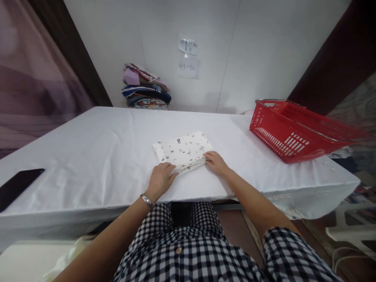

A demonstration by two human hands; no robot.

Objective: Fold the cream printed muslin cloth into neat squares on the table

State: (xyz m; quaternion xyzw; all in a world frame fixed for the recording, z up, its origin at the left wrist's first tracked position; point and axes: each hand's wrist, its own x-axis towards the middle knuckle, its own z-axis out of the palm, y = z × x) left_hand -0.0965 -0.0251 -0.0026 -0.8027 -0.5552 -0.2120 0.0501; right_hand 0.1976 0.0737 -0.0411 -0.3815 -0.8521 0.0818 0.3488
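Your left hand point(160, 179) and right hand point(216, 162) both pinch the near edge of the folded cloth point(182, 150), which lies at 12 o'clock from them.

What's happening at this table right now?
A person in a checked shirt has both hands on a folded white patterned cloth lying on the white-covered table. The left hand and right hand press its near edge. A red basket sits to the right, a stack of folded fabrics by the wall, a black phone at left.
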